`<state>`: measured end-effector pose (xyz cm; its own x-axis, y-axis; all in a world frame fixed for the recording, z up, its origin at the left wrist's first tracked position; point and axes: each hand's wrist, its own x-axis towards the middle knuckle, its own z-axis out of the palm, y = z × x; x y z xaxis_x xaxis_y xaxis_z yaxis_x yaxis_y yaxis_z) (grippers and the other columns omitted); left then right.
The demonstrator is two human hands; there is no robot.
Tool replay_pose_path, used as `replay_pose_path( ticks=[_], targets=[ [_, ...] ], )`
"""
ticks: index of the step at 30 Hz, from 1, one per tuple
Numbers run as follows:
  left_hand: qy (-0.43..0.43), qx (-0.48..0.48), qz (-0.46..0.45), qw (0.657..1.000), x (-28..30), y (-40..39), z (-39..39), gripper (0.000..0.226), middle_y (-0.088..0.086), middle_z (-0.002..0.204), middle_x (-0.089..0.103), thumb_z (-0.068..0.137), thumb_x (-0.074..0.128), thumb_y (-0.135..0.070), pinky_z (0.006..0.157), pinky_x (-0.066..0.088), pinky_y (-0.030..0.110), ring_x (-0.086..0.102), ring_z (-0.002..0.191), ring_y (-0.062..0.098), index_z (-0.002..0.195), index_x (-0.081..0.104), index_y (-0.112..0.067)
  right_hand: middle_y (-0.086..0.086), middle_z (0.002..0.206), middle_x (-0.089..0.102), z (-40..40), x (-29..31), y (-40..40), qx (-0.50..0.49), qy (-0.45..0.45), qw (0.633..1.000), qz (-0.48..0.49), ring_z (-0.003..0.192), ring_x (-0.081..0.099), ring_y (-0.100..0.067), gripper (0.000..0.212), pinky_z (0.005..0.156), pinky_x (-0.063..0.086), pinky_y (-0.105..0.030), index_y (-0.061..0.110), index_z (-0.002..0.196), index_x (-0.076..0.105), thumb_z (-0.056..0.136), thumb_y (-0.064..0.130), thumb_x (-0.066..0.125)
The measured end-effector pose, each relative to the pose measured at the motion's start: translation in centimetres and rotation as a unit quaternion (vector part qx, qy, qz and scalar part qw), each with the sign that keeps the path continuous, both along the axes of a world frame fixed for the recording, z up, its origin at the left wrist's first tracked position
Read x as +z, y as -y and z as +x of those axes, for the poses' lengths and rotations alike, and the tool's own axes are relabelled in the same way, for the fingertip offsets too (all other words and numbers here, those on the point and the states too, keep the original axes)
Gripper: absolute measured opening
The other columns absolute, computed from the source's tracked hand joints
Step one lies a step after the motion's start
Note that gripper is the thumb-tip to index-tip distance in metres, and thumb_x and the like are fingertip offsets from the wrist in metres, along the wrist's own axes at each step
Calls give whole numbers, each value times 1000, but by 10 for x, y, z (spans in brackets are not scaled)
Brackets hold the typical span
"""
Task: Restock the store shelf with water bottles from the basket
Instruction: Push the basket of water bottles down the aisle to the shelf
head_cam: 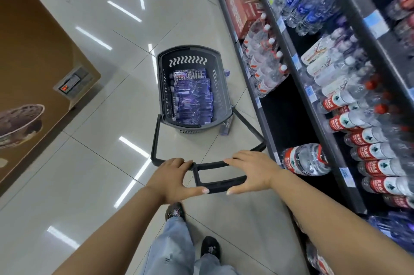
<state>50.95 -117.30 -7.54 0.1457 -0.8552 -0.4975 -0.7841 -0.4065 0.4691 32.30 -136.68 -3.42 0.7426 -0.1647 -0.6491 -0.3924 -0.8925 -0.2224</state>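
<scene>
Both hands (211, 176) on basket handle (218, 179)

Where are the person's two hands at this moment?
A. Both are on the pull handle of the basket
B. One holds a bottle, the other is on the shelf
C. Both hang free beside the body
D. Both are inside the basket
A: the left hand and the right hand each grip the dark pull handle, while the basket of water bottles stands ahead on the floor.
</scene>
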Motion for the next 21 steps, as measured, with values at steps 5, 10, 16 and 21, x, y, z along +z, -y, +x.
replay_pose_path(
  ticks=[5, 10, 16, 21],
  targets=[
    [24, -3, 0, 1000, 3, 32, 45, 118, -3, 137, 46, 53, 21, -100, 110, 32, 35, 39, 128, 18, 145, 36, -27, 8, 143, 39, 37, 6, 22, -56, -6, 998, -9, 133, 32, -14, 102, 105, 30, -33, 31, 145, 30, 63, 90, 42],
    [83, -20, 10, 996, 6, 64, 74, 119, -7, 136, 49, 51, 15, -100, 107, 33, 34, 42, 127, 16, 143, 38, -30, 5, 149, 34, 62, 10, 40, -68, -6, 997, -24, 137, 27, -17, 94, 110, 24, -37, 32, 146, 29, 70, 86, 42],
    [65, 17, -44, 997, 25, 116, 123, 114, -6, 136, 49, 56, 1, -96, 101, 36, 30, 41, 128, 15, 141, 43, -33, 0, 133, 48, 117, 21, 94, -81, 26, 996, -5, 126, 40, -24, 88, 101, 35, -40, 29, 125, 56, 68, 90, 26],
    [55, 45, -80, 994, 38, 176, 165, 101, -1, 133, 54, 70, 1, -88, 101, 36, 31, 45, 125, 18, 137, 50, -30, 4, 109, 53, 164, 27, 151, -115, 67, 991, -4, 108, 48, -22, 81, 87, 41, -37, 25, 101, 61, 66, 89, 25]
  ],
)
